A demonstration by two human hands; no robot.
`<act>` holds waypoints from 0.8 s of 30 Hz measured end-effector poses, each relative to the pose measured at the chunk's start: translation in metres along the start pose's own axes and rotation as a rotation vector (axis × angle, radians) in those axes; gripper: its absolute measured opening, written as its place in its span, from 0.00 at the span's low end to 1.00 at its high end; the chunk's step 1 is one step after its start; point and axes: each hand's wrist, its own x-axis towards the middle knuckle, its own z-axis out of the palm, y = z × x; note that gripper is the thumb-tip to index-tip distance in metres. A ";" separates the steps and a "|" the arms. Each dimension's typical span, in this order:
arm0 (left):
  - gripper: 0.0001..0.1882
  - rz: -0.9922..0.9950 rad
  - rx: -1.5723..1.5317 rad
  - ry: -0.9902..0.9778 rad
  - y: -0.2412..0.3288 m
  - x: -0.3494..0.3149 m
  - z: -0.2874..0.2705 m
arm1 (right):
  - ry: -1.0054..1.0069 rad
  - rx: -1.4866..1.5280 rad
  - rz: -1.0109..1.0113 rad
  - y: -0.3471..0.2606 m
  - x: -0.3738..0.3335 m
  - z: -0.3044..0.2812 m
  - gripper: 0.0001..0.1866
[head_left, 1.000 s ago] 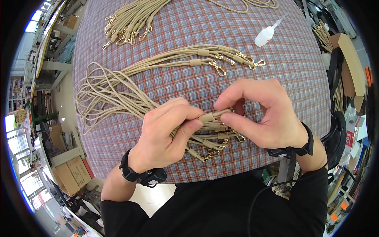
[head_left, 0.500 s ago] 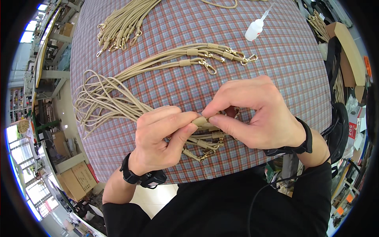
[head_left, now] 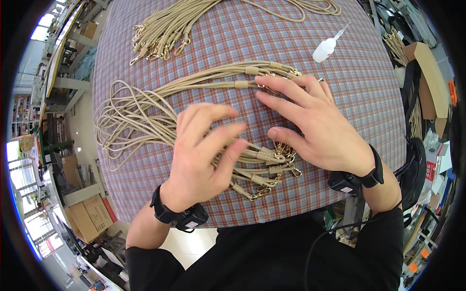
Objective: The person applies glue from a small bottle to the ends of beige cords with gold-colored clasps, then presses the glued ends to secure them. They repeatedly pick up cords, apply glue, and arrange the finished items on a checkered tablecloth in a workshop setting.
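My left hand (head_left: pixel 201 150) hovers over the near bundle of beige cords (head_left: pixel 252 156), fingers apart and slightly curled, with nothing in them. To the right, my right hand (head_left: pixel 315 121) is spread with its fingertips at the clasp end of the middle cord bundle (head_left: pixel 204 80). It covers some of the gold snap hooks there, and I cannot tell whether it touches them. Gold snap hooks (head_left: pixel 263 190) and beige sleeves (head_left: pixel 268 156) sit at the ends of the near cords. The cords loop together in a tangle (head_left: pixel 128 131) at the left.
Another bundle of beige cords (head_left: pixel 170 29) with gold hooks lies at the table's far side. A white squeeze bottle (head_left: pixel 324 50) with a thin nozzle rests at the far right. Plaid cloth (head_left: pixel 369 97) covers the table. A cardboard box (head_left: pixel 429 80) stands beyond the right edge.
My hands have parted and let go of the beige cord sleeve they were pinching. My right hand has opened and reached toward the middle bundle; my left fingers have spread.
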 end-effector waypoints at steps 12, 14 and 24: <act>0.13 -0.021 0.047 -0.024 -0.001 0.004 0.010 | -0.016 0.377 0.016 -0.006 0.003 0.006 0.08; 0.12 -0.060 -0.067 -0.004 -0.002 0.002 0.013 | 0.001 0.369 -0.027 -0.004 0.003 0.007 0.07; 0.07 -0.276 -0.407 0.014 0.010 -0.006 0.010 | -0.009 0.539 -0.010 -0.009 0.001 -0.005 0.05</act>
